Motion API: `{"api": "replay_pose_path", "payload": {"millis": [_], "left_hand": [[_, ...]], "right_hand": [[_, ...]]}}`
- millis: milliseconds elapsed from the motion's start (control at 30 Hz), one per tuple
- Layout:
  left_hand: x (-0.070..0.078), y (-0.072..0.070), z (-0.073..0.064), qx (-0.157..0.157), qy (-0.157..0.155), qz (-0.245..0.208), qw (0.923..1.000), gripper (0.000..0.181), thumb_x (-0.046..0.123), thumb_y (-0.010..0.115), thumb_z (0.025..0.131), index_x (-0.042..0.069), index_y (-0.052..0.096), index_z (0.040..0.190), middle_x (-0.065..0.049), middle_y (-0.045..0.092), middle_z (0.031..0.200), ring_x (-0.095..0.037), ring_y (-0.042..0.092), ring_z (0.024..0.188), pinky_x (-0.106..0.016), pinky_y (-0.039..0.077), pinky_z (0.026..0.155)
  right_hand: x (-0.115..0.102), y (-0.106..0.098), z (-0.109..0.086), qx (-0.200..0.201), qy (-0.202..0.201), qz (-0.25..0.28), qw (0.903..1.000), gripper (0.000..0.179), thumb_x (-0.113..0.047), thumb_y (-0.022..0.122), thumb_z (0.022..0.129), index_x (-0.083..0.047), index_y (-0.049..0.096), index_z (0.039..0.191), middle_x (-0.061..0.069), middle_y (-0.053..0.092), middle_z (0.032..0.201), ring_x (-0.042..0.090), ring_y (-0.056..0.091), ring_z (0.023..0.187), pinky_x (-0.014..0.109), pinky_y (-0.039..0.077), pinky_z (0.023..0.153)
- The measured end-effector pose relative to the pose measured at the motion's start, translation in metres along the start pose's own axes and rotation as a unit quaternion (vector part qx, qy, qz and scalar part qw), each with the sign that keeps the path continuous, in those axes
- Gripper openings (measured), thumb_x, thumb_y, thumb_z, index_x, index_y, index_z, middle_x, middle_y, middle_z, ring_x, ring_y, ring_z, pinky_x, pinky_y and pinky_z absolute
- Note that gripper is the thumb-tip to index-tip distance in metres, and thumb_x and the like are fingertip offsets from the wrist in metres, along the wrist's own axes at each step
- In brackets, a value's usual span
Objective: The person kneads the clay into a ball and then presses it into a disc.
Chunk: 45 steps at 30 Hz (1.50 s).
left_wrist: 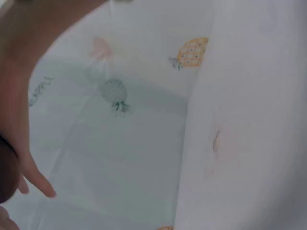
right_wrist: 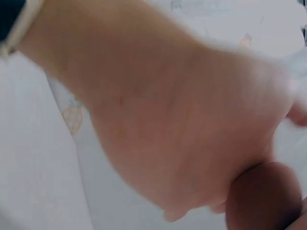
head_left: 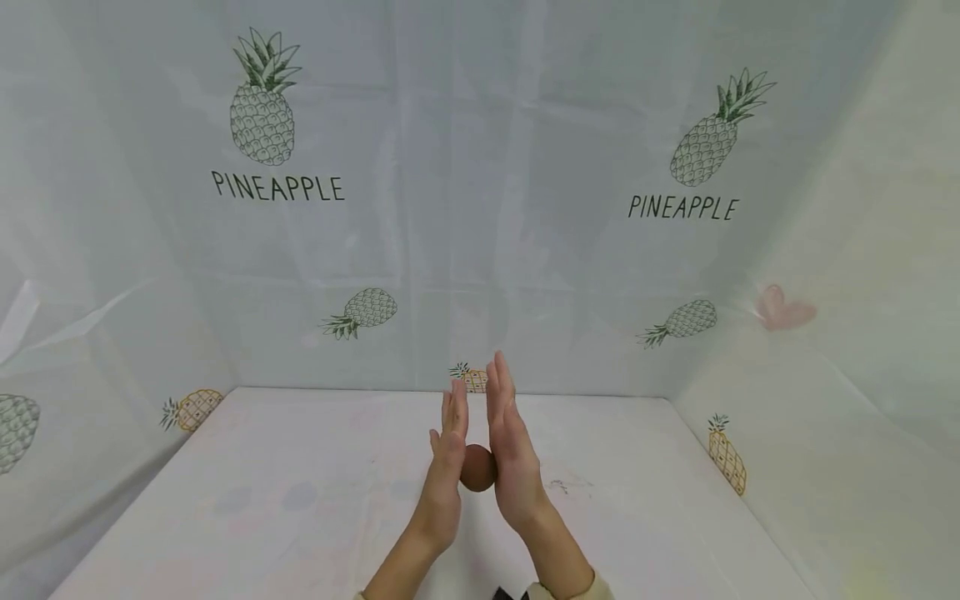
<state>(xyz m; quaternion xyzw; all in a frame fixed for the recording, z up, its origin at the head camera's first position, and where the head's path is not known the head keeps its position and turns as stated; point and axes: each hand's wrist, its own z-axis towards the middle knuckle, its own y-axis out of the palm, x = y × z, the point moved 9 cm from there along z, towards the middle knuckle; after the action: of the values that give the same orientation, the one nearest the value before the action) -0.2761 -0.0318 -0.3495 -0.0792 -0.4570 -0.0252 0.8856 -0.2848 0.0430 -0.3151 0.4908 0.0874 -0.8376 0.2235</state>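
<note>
A smooth brown ball [head_left: 478, 468] sits between my two palms in the head view, raised over the white table. Against its left side lies my left hand [head_left: 448, 454], its fingers straight and pointing up and away. My right hand [head_left: 516, 450] is flat against the ball's other side, fingers straight too. The fingertips of the two hands stand apart. Only part of the brown ball [left_wrist: 7, 173] shows at the left edge of the left wrist view. In the right wrist view the brown ball [right_wrist: 263, 197] is at the lower right, beside a large blurred hand.
The white table [head_left: 315, 517] stretches out under and around my hands. Behind it hangs a pale sheet [head_left: 480, 208] printed with pineapples, and similar sheeting [head_left: 862, 400] closes off the sides. Light sleeve cuffs [head_left: 596, 587] show at the bottom.
</note>
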Motion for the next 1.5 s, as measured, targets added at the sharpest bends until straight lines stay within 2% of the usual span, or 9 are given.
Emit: {"api": "replay_pose_path", "payload": {"millis": [100,267,567,700,833,1033,1167,1333,1500], "left_hand": [[0.011,0.009,-0.003,-0.013,0.032,0.028,0.999,0.058,0.029,0.009,0.115,0.029,0.003,0.172,0.013,-0.002,0.179,-0.015,-0.012,0.164,-0.075,-0.018,0.118],[0.025,0.003,-0.005,0.008,0.067,0.049,0.9965,0.059,0.031,0.01,0.114,0.024,0.007,0.173,0.01,0.002,0.179,-0.024,-0.011,0.165,-0.075,-0.015,0.12],[0.006,-0.03,0.007,0.063,0.013,0.002,0.9979,0.061,0.044,0.01,0.112,0.032,-0.002,0.171,0.018,-0.009,0.177,-0.011,-0.02,0.161,-0.062,-0.029,0.12],[-0.004,-0.029,0.009,0.064,-0.011,-0.007,0.9978,0.061,0.044,0.01,0.112,0.032,-0.002,0.171,0.019,-0.009,0.176,-0.01,-0.02,0.161,-0.062,-0.03,0.119],[-0.01,-0.018,0.006,0.048,-0.029,-0.002,0.9984,0.06,0.041,0.011,0.113,0.031,-0.002,0.171,0.018,-0.008,0.176,-0.011,-0.02,0.161,-0.065,-0.029,0.118],[0.0,0.004,-0.001,0.015,0.004,0.03,0.9994,0.058,0.032,0.01,0.115,0.029,-0.002,0.171,0.013,-0.007,0.178,-0.017,-0.016,0.163,-0.072,-0.023,0.117],[0.012,0.01,-0.005,0.009,0.032,0.054,0.998,0.058,0.028,0.01,0.115,0.027,-0.001,0.172,0.01,-0.005,0.179,-0.023,-0.014,0.164,-0.076,-0.021,0.116],[0.018,-0.002,-0.003,0.04,0.035,0.062,0.9967,0.059,0.031,0.012,0.114,0.027,0.002,0.172,0.01,-0.003,0.179,-0.028,-0.012,0.165,-0.075,-0.021,0.117],[0.011,-0.023,0.004,0.065,0.017,0.043,0.9968,0.061,0.04,0.012,0.113,0.028,0.002,0.172,0.014,-0.004,0.178,-0.016,-0.015,0.163,-0.068,-0.025,0.119]], "right_hand": [[0.01,-0.009,0.004,0.016,0.021,0.007,0.9996,0.058,-0.049,0.01,0.115,-0.04,-0.003,0.171,-0.014,-0.005,0.177,0.013,-0.01,0.164,0.062,-0.014,0.127],[0.033,0.001,0.007,-0.032,0.066,0.022,0.9971,0.057,-0.051,0.007,0.114,-0.042,-0.007,0.169,-0.015,-0.008,0.177,0.013,-0.009,0.163,0.063,-0.008,0.128],[0.035,0.027,-0.004,-0.065,0.102,0.004,0.9926,0.054,-0.055,0.007,0.114,-0.051,-0.006,0.166,-0.013,-0.012,0.176,0.016,-0.014,0.163,0.062,-0.012,0.128],[0.017,0.026,-0.006,-0.058,0.073,0.0,0.9957,0.054,-0.051,0.001,0.113,-0.05,-0.008,0.166,-0.016,-0.012,0.175,0.012,-0.015,0.163,0.064,-0.015,0.126],[0.001,0.015,-0.006,-0.038,0.034,0.005,0.9987,0.056,-0.05,0.001,0.113,-0.046,-0.01,0.167,-0.014,-0.01,0.176,0.014,-0.017,0.163,0.064,-0.021,0.123],[0.002,-0.005,0.0,-0.005,0.016,0.011,0.9998,0.059,-0.05,0.004,0.113,-0.041,-0.014,0.169,-0.014,-0.012,0.176,0.015,-0.016,0.163,0.064,-0.02,0.124],[0.018,-0.008,0.004,-0.006,0.045,0.028,0.9986,0.058,-0.053,0.006,0.113,-0.044,-0.013,0.168,-0.012,-0.012,0.176,0.013,-0.016,0.162,0.062,-0.019,0.125],[0.037,0.005,0.004,-0.042,0.094,0.029,0.9943,0.059,-0.056,0.009,0.113,-0.045,-0.01,0.168,-0.006,-0.008,0.178,0.015,-0.014,0.163,0.063,-0.015,0.127],[0.041,0.019,-0.001,-0.063,0.124,0.013,0.9902,0.055,-0.057,0.012,0.113,-0.052,-0.005,0.166,-0.005,-0.007,0.178,0.017,-0.012,0.164,0.066,-0.012,0.126]]}}
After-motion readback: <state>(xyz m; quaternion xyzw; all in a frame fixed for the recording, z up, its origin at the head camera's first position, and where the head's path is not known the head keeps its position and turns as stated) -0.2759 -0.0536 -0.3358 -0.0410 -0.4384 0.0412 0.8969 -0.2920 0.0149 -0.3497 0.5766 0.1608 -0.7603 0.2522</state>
